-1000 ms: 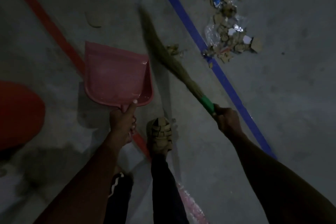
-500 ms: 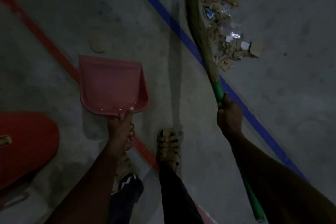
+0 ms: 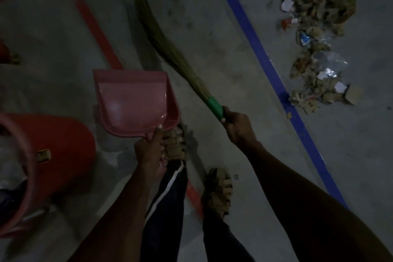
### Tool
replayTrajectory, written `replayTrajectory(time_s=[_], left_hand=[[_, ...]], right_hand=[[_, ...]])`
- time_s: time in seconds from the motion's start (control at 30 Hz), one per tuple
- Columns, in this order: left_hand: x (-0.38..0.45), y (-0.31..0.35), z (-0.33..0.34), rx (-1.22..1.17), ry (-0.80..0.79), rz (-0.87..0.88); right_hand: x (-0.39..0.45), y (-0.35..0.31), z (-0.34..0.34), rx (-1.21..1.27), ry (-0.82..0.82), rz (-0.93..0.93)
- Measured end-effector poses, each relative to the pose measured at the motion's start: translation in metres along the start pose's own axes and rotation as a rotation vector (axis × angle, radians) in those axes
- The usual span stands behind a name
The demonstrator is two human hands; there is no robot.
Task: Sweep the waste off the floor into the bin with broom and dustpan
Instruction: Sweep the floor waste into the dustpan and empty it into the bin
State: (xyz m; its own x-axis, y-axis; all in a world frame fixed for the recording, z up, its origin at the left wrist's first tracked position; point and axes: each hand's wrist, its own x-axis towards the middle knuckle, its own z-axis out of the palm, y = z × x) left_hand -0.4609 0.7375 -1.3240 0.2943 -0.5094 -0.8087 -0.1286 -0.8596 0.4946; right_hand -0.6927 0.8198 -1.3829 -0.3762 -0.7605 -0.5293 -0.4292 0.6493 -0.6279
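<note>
My left hand grips the handle of a pink dustpan, which is held above the grey floor with nothing in it. My right hand grips the green handle of a grass broom. Its bristles point up and left, left of the blue line. A heap of waste, made of brown scraps, paper bits and clear plastic, lies on the floor to the right of the blue line. A red bin with a pink rim stands at the left edge.
A blue tape line runs diagonally across the floor, and a red tape line runs left of it. My two sandalled feet stand between the lines. A red object shows at the far left edge.
The broom has swung left, away from the waste heap and across the blue line. The view has shifted, so the red bin sits closer and the dustpan is nearer the bin.
</note>
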Motion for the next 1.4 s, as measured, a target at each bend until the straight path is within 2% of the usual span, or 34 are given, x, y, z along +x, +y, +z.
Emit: replayTrajectory(time_s=[0.13,0.2,0.33,0.53,0.73,0.83,1.03,1.17,1.27,1.4], left_hand=[[0.021,0.028,-0.013,0.024,0.007,-0.033],[0.025,0.043,-0.013,0.03,0.003,-0.038],[0.039,0.08,-0.007,0.039,0.0,-0.051],[0.043,0.145,0.027,0.073,-0.109,0.003],[0.037,0.22,0.067,0.104,-0.164,0.118],[0.036,0.246,0.095,0.094,-0.159,0.136],[0.042,0.279,0.165,0.13,-0.172,0.172],[0.045,0.282,0.21,0.15,-0.187,0.141],[0.046,0.283,0.236,0.191,-0.19,0.137],[0.048,0.277,0.262,0.254,-0.202,0.14]], right_hand=[[0.04,-0.035,0.013,-0.28,-0.113,-0.014],[0.052,-0.043,0.005,-0.373,-0.102,0.028],[0.072,-0.058,-0.032,-0.395,0.001,0.15],[0.091,-0.062,-0.096,-0.405,0.186,0.259],[0.079,-0.087,-0.124,-0.155,0.332,0.168],[0.091,-0.087,-0.127,0.026,0.343,0.214],[0.152,-0.113,-0.152,0.291,0.251,0.281],[0.211,-0.119,-0.179,0.425,0.131,0.411],[0.245,-0.106,-0.196,0.479,0.071,0.504],[0.257,-0.065,-0.217,0.572,0.113,0.614]])
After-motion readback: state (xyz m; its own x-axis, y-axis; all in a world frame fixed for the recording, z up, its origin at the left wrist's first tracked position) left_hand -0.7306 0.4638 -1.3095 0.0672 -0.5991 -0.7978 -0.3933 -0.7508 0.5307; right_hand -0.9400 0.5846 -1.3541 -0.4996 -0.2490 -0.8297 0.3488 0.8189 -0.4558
